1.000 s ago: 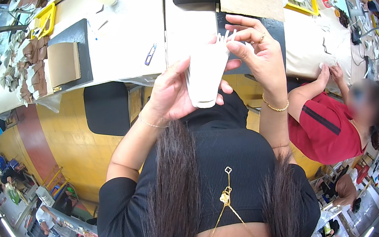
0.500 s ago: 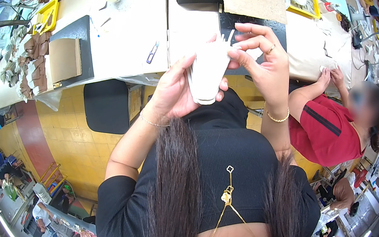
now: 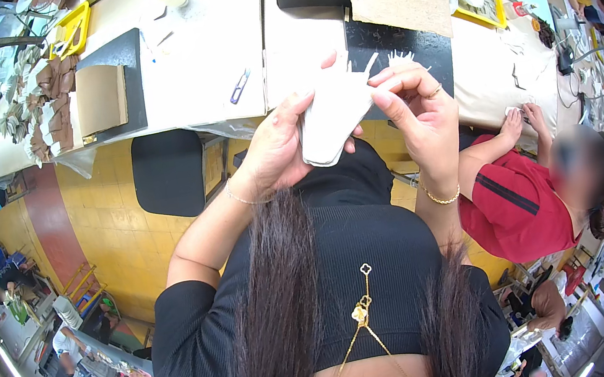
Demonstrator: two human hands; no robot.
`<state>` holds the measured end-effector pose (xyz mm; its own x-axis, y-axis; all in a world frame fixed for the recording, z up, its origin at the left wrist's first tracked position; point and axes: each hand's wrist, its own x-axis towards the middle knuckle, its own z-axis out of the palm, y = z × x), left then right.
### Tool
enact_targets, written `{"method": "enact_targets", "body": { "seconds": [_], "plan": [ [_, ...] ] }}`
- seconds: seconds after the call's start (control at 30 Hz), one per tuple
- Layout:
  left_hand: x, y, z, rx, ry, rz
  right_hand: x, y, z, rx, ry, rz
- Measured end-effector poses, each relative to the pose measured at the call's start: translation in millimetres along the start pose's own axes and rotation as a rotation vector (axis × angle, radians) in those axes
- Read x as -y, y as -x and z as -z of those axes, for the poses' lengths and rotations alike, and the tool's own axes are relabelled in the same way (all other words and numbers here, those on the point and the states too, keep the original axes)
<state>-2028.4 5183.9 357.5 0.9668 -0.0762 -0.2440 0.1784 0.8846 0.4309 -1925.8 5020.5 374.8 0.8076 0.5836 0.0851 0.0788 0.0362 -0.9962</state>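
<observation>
Above the lap, left hand (image 3: 277, 146) cradles a white fabric piece (image 3: 330, 115) from beneath, steadying it, while right hand (image 3: 418, 106) pinches its upper edge. Beyond them, blue thread snips (image 3: 240, 87) lie on the white worktable (image 3: 214, 54).

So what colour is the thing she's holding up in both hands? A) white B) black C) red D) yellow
A: the flat piece gripped between the left hand and the right hand is plainly white, held up in front of the worktable.
</observation>
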Motion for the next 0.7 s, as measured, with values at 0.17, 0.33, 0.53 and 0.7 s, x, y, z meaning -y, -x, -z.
{"method": "enact_targets", "body": {
  "seconds": [0.17, 0.33, 0.53, 0.7],
  "plan": [
    [0.6, 3.5, 1.4, -0.015, 0.012, -0.031, 2.1, 3.5, 0.9, -0.026, -0.148, -0.110],
    [2.6, 2.5, -4.7, -0.054, -0.153, -0.106, 0.2, 2.2, 0.8, -0.004, -0.308, -0.166],
    [3.4, 0.1, -0.4, -0.102, 0.107, -0.051, 1.8, 7.1, 28.4, 0.037, -0.491, -0.110],
    [0.2, -0.6, 10.9, 0.065, 0.161, -0.028, -32.3, 0.7, 90.5, -0.212, -0.399, -0.062]
  ]
}}
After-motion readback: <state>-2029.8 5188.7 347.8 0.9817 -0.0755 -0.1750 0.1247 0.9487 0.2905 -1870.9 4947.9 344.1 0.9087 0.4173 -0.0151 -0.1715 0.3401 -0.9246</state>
